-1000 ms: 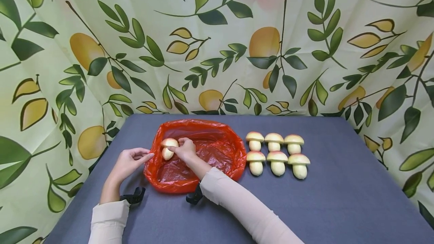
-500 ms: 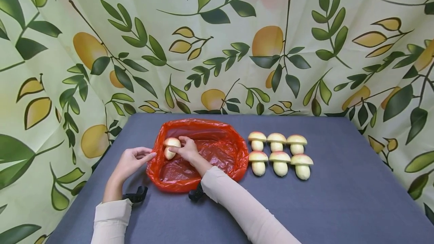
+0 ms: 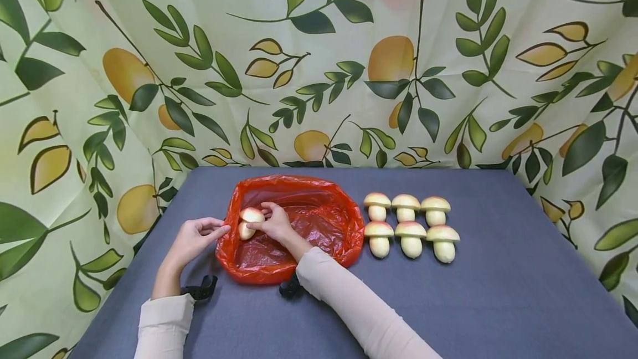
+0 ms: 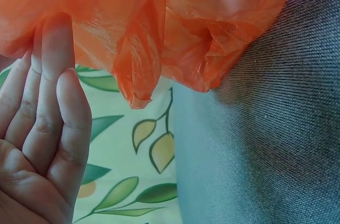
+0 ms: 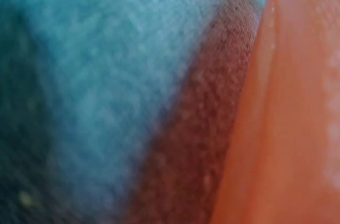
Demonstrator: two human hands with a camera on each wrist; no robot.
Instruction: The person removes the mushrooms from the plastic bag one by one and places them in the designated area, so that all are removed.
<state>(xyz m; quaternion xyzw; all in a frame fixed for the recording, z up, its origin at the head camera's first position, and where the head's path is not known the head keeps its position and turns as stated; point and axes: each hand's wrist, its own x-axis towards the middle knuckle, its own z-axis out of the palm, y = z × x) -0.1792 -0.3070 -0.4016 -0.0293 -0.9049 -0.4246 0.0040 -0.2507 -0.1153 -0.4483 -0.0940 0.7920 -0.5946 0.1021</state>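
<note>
Inside the opened red plastic bag (image 3: 324, 181), near its left wall, is a toy mushroom (image 3: 252, 215) with a pale stem and reddish-cream cap. My right hand (image 3: 276, 223) reaches over the bag's front rim and holds this mushroom from its right side, thumb by the stem. At the bag's left rim, my left hand (image 3: 199, 237) pinches the plastic with thumb and forefinger. In the left wrist view, the left hand's longer fingers (image 4: 56, 43) run up against the bag and the shorter ones are bent. The right wrist view has only the bag's outer side (image 5: 287, 102) and tablecloth.
Several more toy mushrooms (image 3: 410, 237) stand in two rows on the grey-blue table (image 3: 498, 303), just right of the bag. A leaf-and-fruit patterned cloth (image 3: 319, 71) hangs behind the table and along its sides. Black wrist mounts (image 3: 201, 288) show beneath the sleeves.
The mushroom in the right hand has tilted, its stem swinging left, and sits slightly lower in the bag. The left hand keeps its place at the rim. The head view shifts slightly.
</note>
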